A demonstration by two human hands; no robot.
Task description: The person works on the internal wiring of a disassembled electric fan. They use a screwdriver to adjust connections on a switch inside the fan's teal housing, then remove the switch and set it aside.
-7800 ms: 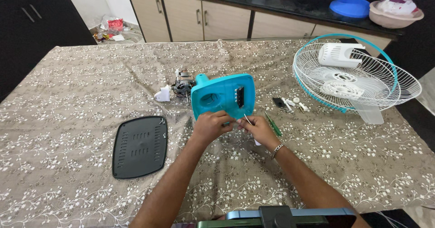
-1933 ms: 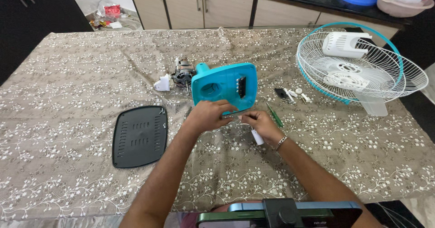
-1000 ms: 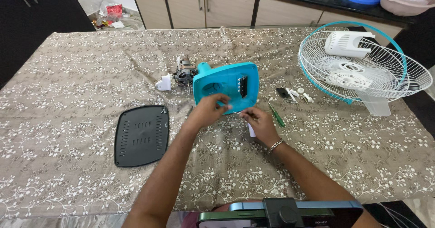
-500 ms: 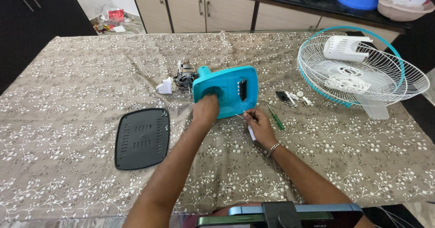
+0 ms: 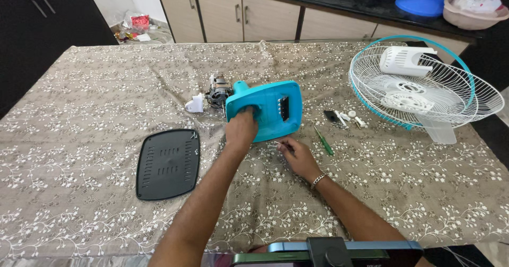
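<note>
A teal plastic fan base (image 5: 270, 108) lies on the patterned tablecloth (image 5: 95, 108), with a small motor (image 5: 217, 93) and a white part (image 5: 194, 104) at its left. My left hand (image 5: 241, 128) rests on the base's lower left, fingers reaching into its round opening. Just below the base's front edge, my right hand (image 5: 296, 156) pinches a small thin metal piece (image 5: 278, 143); a bracelet sits on that wrist. A green screwdriver (image 5: 323, 141) lies right of my right hand.
A black vented cover plate (image 5: 168, 163) lies at the left. White fan grilles with a teal rim (image 5: 424, 86) and a white housing sit at the right, small screws and parts (image 5: 344, 118) beside them. Cabinets and a counter stand behind; a phone on a mount (image 5: 323, 252) is at the near edge.
My left hand has gone up from beside my right hand onto the teal base and into its opening. My right hand stays just below the base with the small metal piece.
</note>
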